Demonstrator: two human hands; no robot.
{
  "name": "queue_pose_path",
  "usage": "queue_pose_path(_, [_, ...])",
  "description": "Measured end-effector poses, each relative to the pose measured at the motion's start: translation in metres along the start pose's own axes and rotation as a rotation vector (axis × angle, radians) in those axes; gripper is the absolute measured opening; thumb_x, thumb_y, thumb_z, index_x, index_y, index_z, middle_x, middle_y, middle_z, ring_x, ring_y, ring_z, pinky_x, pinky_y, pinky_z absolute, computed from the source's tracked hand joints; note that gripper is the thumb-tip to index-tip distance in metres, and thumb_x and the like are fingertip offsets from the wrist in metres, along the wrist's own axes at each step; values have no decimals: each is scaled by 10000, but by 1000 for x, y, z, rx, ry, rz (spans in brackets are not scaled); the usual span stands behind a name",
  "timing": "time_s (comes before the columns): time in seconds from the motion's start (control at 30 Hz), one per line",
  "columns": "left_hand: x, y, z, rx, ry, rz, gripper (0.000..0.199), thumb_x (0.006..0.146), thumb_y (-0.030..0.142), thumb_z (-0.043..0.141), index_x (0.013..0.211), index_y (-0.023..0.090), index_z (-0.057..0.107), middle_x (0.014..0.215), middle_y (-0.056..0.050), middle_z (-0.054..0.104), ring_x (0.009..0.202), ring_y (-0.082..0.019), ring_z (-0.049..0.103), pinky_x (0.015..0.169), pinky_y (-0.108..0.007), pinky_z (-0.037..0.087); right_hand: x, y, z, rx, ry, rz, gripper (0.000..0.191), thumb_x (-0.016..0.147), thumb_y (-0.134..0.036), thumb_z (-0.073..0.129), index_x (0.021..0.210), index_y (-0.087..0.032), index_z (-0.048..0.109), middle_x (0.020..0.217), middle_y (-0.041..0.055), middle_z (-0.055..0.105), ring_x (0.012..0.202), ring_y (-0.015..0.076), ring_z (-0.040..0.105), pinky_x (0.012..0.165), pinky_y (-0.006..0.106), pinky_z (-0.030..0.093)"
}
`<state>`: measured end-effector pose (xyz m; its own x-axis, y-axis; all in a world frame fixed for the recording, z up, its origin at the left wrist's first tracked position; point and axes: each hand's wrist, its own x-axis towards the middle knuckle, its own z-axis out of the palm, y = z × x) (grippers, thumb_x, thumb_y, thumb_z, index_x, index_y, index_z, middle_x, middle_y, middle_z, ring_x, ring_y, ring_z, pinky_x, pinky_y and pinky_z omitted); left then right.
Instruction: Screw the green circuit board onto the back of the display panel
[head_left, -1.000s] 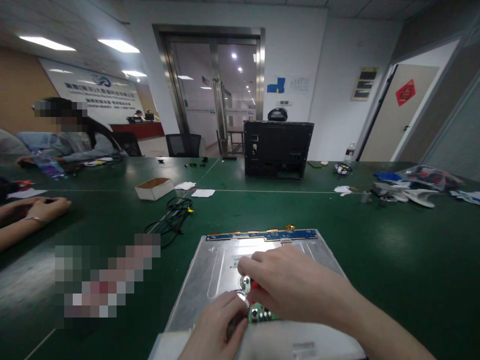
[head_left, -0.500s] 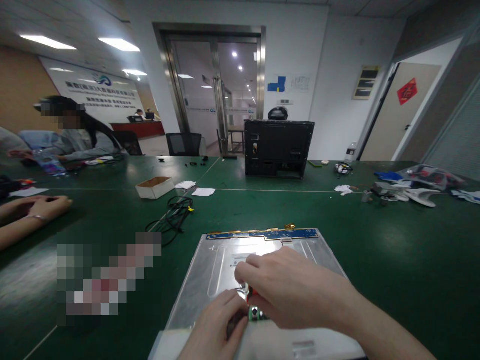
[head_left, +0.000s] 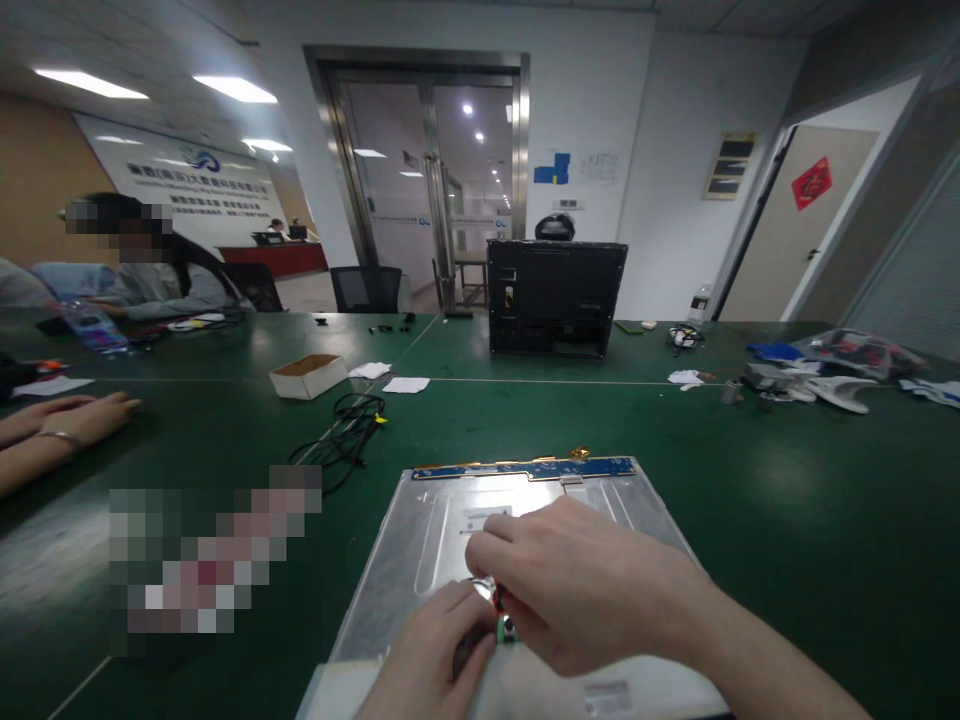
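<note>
In front of me the desk (head_left: 810,500) is green. At its far middle stands a black casing (head_left: 555,300), upright. Left of it, nearer me, sit an open box (head_left: 304,380), a paper (head_left: 407,384) and tangled cables (head_left: 345,430), which lie beyond the left far corner of my metal panel (head_left: 397,560). Another person's hands (head_left: 90,418) rest on the desk at left, and a second person (head_left: 169,285) sits farther off, behind a bottle (head_left: 94,325). A blurred patch hides whatever lies left of the panel. At the far right are a clear bag (head_left: 862,350) and a small heap of wire (head_left: 684,338).

The panel lies flat before me, a blue strip (head_left: 600,467) along its far edge and a white cover (head_left: 637,685) across its near end. What stands in the way is my own right hand (head_left: 592,590): it reaches over the panel and hides most of the green board (head_left: 508,630). The bit of board I see lies between my two hands, just right of my left hand (head_left: 439,650) and beneath my right one. My left fingers are curled beside it, my right fingers bent narrow by a red piece (head_left: 499,597); I cannot tell whether either set grips anything.
</note>
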<state>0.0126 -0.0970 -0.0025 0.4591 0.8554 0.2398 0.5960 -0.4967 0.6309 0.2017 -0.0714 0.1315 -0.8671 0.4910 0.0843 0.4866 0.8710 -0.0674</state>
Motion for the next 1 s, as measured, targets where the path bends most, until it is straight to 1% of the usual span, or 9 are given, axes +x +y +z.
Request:
queue_pose_path(0.13, [-1,-2,0,-18,11,20,122,848,163,504,828,203,617,859,-56,636,815,-204,599,706,-260,481,1,0,0,-19,4,29,156,837,-264,511,972,-187,499,870,37,641,655,162,571,461,278,246])
queue_pose_path(0.3, [-2,-5,2,-23,14,29,136,860,174,496,866,206,629,881,-67,638,827,-209,602,723,-271,491,2,0,0,-53,8,65,110,882,-276,465,940,-193,509,807,28,642,598,148,554,459,275,223])
queue_pose_path(0.43, [-2,-5,2,-19,1,19,137,858,170,485,854,206,617,867,-62,631,815,-206,599,714,-268,488,0,1,1,-29,19,43,138,834,-279,511,944,-197,503,829,26,632,609,151,542,448,274,212])
queue_pose_path(0.57, [-2,-4,1,-5,-21,27,131,865,158,468,849,207,589,886,-54,631,833,-202,601,717,-265,474,-1,1,0,-1,4,-15,196,755,-213,559,940,-195,495,863,25,611,607,140,521,433,270,215])
queue_pose_path(0.73, [-1,-5,2,18,-39,26,133,852,131,473,865,207,581,910,-49,631,831,-196,604,711,-258,473,0,0,1,-15,-13,12,201,786,-239,558,973,-187,504,871,38,625,633,149,539,451,275,223])
queue_pose_path(0.8, [-2,-6,2,23,-29,24,141,844,128,477,867,208,591,908,-51,632,832,-200,606,708,-259,478,1,-1,1,-34,-2,32,163,823,-252,530,973,-189,518,843,39,636,622,149,543,459,276,213])
queue_pose_path(0.87, [-2,-6,3,24,-6,24,152,840,127,481,881,210,602,916,-54,633,849,-204,606,728,-266,482,2,0,2,-56,14,42,114,866,-276,494,932,-195,541,789,30,640,586,140,531,462,275,194])
queue_pose_path(1.0, [-2,-5,2,4,6,36,161,845,125,478,901,211,601,958,-61,636,900,-209,598,778,-281,480,1,0,2,-57,15,43,167,894,-333,474,839,-201,559,695,9,621,535,129,505,457,276,170])
